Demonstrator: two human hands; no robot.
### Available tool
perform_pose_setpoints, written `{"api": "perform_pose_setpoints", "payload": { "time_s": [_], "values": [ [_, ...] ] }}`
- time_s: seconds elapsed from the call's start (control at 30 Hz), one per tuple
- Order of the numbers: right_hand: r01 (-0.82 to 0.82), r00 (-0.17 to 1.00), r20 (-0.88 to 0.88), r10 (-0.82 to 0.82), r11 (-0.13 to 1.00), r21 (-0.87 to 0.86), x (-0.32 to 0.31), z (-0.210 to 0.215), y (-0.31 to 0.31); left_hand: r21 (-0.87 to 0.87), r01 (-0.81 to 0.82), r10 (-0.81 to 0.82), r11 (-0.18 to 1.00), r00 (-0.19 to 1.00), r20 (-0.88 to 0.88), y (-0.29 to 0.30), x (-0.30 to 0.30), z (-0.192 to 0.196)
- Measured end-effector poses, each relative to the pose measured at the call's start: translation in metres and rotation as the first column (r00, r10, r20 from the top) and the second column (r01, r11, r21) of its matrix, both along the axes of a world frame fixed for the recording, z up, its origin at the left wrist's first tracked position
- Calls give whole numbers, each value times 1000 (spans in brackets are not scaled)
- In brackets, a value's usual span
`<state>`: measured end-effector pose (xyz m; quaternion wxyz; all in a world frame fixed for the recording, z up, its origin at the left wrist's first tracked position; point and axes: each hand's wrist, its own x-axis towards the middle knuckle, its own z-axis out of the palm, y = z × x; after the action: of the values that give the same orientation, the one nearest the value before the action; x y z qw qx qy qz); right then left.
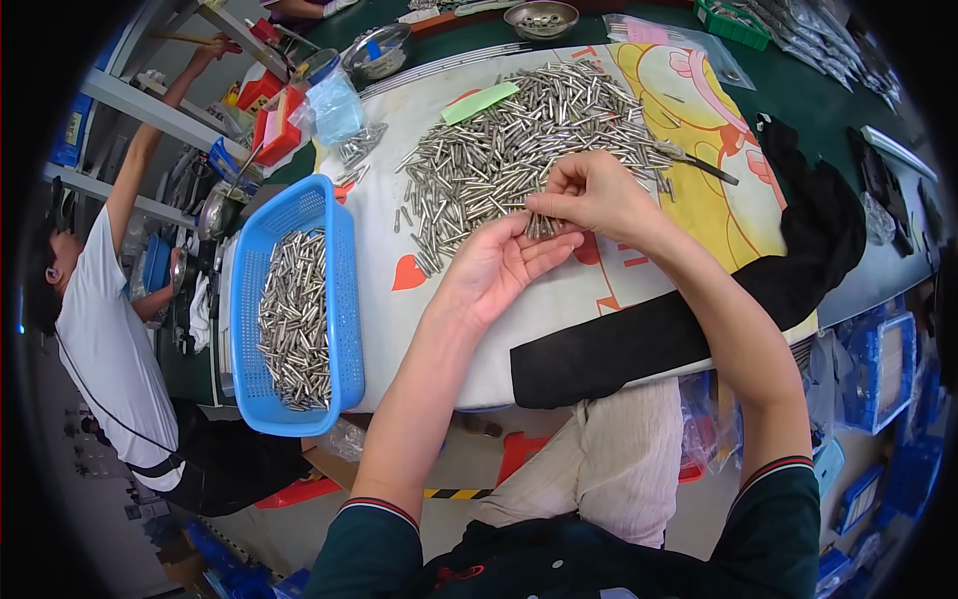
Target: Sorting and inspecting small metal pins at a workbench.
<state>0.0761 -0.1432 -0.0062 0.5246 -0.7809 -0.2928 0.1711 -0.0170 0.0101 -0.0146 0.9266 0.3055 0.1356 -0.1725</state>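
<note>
Small metal pins (541,227) are cradled in the half-open, upturned left hand (497,266) and pinched by closed fingertips of the right hand (605,198) beside the heaped pile (539,140), where some could be spilled if the loose left fingers are parted.

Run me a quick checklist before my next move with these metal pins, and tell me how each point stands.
1. Small bundle of pins supported by the left grip: ok, it rests at the fingers.
2. Right grip pinching that bundle firmly: cannot tell; the fingers hide the contact.
3. Blue basket upright, pins inside below its rim: ok.
4. Main pile free of other things: not ok, a green strip lies on it.
5. Black cloth apart from the pile: ok, it lies nearer you.
</note>
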Motion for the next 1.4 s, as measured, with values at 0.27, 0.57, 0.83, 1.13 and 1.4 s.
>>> {"api": "perform_pose_setpoints", "payload": {
  "time_s": [0.27,0.57,0.83,1.13,1.4],
  "values": [
    [30,997,75,-30,1000,-6,-3,-3,4,-35,13,-13,999,1000,-11,3,-1,-3],
    [37,996,78,-35,999,-22,-4,-4,4,-70,42,-41,997,999,12,3,-1,-4],
    [41,996,75,-37,998,-51,-4,-2,4,-41,42,-41,998,999,3,2,-1,-2],
    [77,996,46,-77,997,19,-4,-1,6,63,-82,78,995,995,63,-4,-3,9],
    [-31,996,81,25,997,76,0,-7,4,106,-100,91,989,992,92,-6,-2,9]
  ]
}}
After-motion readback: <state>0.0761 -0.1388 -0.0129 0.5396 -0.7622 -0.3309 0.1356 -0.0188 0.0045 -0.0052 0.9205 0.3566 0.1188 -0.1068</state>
